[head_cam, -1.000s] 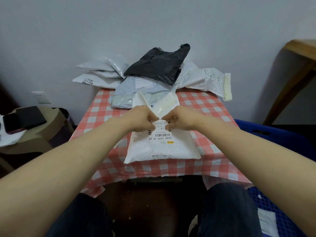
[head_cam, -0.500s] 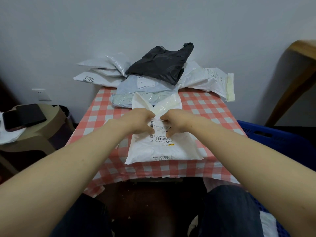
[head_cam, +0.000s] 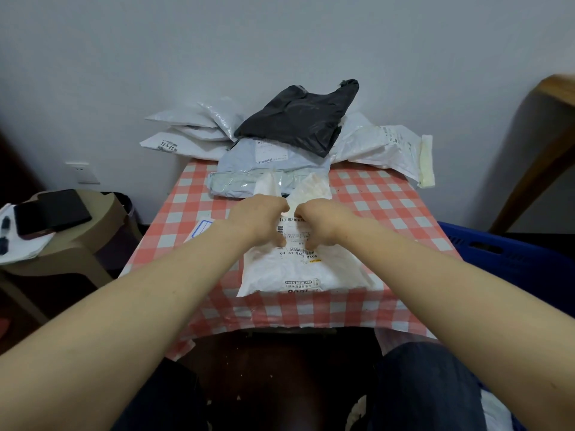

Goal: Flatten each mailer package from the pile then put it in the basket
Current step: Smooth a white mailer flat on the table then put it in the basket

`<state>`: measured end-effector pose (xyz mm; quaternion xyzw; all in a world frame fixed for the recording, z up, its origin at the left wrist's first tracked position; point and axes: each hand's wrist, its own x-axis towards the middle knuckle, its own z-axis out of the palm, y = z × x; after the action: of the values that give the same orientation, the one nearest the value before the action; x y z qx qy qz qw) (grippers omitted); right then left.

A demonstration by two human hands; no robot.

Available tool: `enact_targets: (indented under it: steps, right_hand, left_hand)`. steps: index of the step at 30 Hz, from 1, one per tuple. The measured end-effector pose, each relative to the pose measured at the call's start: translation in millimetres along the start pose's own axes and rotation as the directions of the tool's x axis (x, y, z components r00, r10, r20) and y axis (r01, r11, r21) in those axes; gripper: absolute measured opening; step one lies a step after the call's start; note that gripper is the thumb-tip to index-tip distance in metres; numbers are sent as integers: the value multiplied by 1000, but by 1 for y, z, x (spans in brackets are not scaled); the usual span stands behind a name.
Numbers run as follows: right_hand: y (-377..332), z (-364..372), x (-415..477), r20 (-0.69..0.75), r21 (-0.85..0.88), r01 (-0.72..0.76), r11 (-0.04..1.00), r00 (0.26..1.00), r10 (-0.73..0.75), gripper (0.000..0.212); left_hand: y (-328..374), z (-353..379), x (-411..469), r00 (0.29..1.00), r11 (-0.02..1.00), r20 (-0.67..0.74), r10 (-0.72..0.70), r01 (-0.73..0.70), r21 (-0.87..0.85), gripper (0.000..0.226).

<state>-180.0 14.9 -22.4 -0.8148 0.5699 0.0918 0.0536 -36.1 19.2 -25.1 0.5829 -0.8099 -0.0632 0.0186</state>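
Observation:
A white mailer (head_cam: 303,270) with a barcode label lies on the checked tablecloth (head_cam: 382,209) near the front edge. Its torn top flaps stand up behind my hands. My left hand (head_cam: 259,217) and my right hand (head_cam: 323,219) sit side by side on the mailer's upper part, fingers curled down, gripping the plastic at its opening. Behind lies the pile of mailers (head_cam: 273,154): white and grey ones with a black mailer (head_cam: 298,116) on top. The blue basket (head_cam: 504,256) stands low at the right of the table.
A wall closes off the table's far side. A beige stool (head_cam: 77,241) with a black phone and papers stands at the left. A wooden furniture edge (head_cam: 547,126) rises at the right. A small label (head_cam: 202,230) lies on the cloth by my left forearm. My knees are under the table's front edge.
Both hands have slid slightly farther up the mailer and stay together at its opening. The view has shifted a little; the small label by my left forearm has come into sight.

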Motion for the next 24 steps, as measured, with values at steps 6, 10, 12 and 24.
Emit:
enact_targets:
  steps: [6,10,12,24]
  right_hand:
    - [7,-14,-13,-131,21,-14,1000,991,17,54]
    - [11,-26,-16,-216,21,-9,1000,976,14,44]
    - [13,-29,-17,-225,21,-18,1000,974,22,41]
    - [17,-2,-21,14,81,55,995,998,-56,62]
  left_hand:
    - [4,-15,-6,994,999,-108,11,-15,-36,58]
    - [8,-30,-6,982,999,-187,14,-23,-49,39]
    - [8,-30,-6,978,998,-206,14,-27,-61,34]
    - [5,-2,-10,991,996,98,88,-87,-18,53]
